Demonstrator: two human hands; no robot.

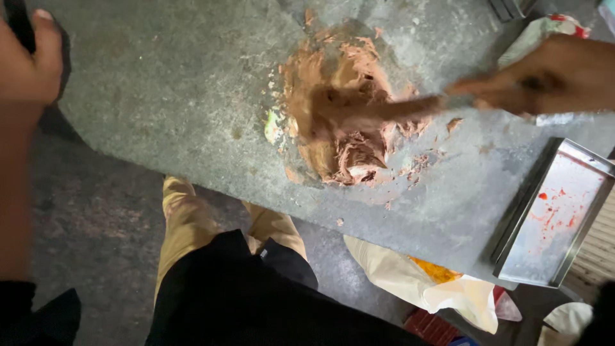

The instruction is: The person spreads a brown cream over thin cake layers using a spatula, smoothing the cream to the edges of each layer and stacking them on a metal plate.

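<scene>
— Paste (339, 122), reddish-brown and thick, lies heaped on the grey stone slab (173, 83), just right of the slab's middle. What grips the tool in it?

— The right hand (544, 77), its fingers closed around the handle of a flat blade (378, 110) that is coated in the same brown mass; the blade reaches left from the fingers into the heap (motion blur hides its exact shape).

— And the left hand (25, 67)?

— It is at the upper left corner, thumb up, wrapped partly round a dark object (19, 25); whether the fingers clamp it firmly cannot be told.

— How does the paste look?

— Ridged and scraped, with crumbs scattered to its right and a pale green smear (274, 125) at its left rim.

— Any packages?

— A pale cloth bag (423, 282) with something orange inside lies on the floor below the slab's near edge. A white-and-red wrapper (541, 32) shows behind the right hand.

— And the edges?

— A steel tray (554, 214) with red spots overhangs the slab's lower right edge. The slab's left half is bare stone.
</scene>
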